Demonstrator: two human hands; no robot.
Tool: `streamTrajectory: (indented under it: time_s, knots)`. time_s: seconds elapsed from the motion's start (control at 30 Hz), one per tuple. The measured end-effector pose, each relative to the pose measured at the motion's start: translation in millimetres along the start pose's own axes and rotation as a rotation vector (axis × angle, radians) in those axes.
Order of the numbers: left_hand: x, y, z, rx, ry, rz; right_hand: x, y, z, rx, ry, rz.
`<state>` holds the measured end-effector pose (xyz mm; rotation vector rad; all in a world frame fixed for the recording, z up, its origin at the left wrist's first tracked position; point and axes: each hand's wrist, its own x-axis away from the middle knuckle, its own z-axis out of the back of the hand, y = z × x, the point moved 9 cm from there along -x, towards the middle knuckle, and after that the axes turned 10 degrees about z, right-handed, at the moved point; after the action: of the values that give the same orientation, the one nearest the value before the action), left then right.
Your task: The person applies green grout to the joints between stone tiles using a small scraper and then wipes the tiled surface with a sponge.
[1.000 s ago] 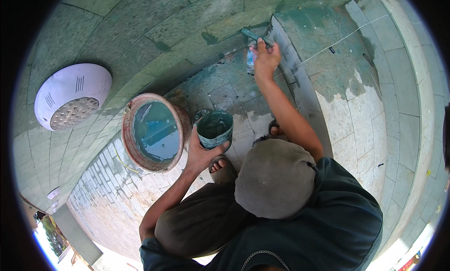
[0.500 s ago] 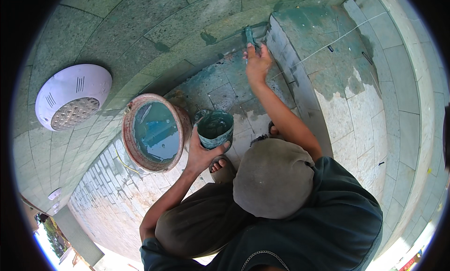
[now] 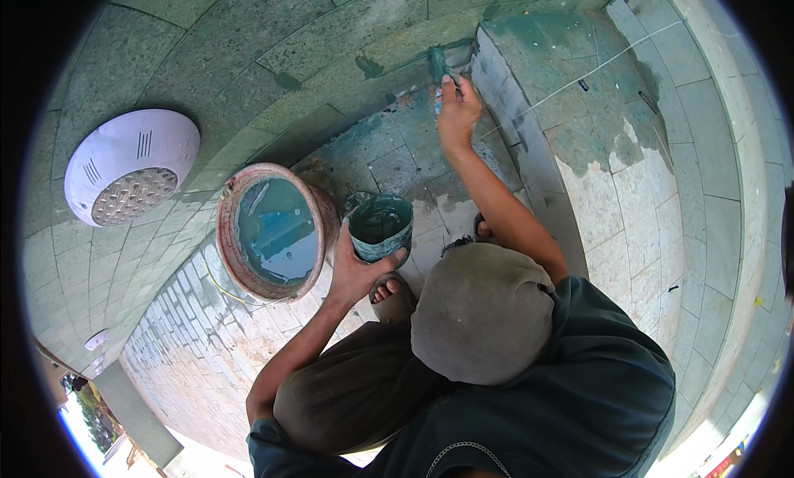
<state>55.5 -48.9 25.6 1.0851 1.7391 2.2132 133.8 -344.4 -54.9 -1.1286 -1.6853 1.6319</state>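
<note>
My left hand (image 3: 357, 267) grips a green-smeared cup (image 3: 379, 246) of dark green paste, beside a pinkish bucket (image 3: 227, 238) of cloudy blue-green liquid. Up at the corner where the tiled wall (image 3: 356, 31) meets the side of a step (image 3: 500, 77), my right hand (image 3: 455, 114) holds a small green-coated tool (image 3: 438, 60) against the joint in wet green paste. Something pale and colourful shows partly behind that hand, too hidden to name. Green smears mark the floor (image 3: 397, 172) and the step's top.
A white round light fixture (image 3: 132, 160) sits on the left wall, with smaller ones farther along. A white string (image 3: 608, 60) crosses the step at right, with small dark bits near it. A yellow line runs by the bucket. A grey cap and sandalled feet are low in view.
My right hand has shifted slightly left, and the tool in it has turned from slanting to more upright at the corner. My left hand and the cup stay put.
</note>
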Motion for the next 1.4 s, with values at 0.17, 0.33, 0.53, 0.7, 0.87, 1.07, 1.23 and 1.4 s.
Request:
streamTrajectory:
  time_s: [0.17, 0.33, 0.53, 0.7, 0.87, 1.07, 1.23, 1.4]
  knots:
    - [-0.2, -0.5, 0.5, -0.002, -0.001, -0.003, 3.5, 2.5, -4.3, -0.215, 0.038, -0.124]
    - [0.4, 0.6, -0.7, 0.015, -0.013, 0.008, 6.1, 21.1, -14.6, -0.314, -0.074, -0.305]
    - [1.1, 0.6, 0.4, -0.011, -0.002, 0.003, 2.5, 17.8, -5.6, -0.239, 0.045, -0.166]
    - [0.8, 0.1, -1.0, 0.016, -0.015, 0.011, -8.5, 8.6, -3.7, -0.018, 0.081, -0.010]
    - [0.7, 1.2, -1.5, 0.018, -0.016, 0.003, -5.7, -15.3, -10.1, 0.239, 0.087, 0.206]
    - [1.5, 0.6, -2.4, 0.025, -0.022, 0.034, 0.4, -39.2, -29.9, 0.329, -0.003, 0.386]
    - [0.5, 2.2, -4.7, -0.009, -0.019, 0.014, 2.7, -34.2, -44.3, 0.249, -0.068, 0.351]
    - [0.6, -2.0, -4.4, 0.014, -0.031, 0.026, 25.3, -36.1, -64.0, 0.233, -0.221, 0.312]
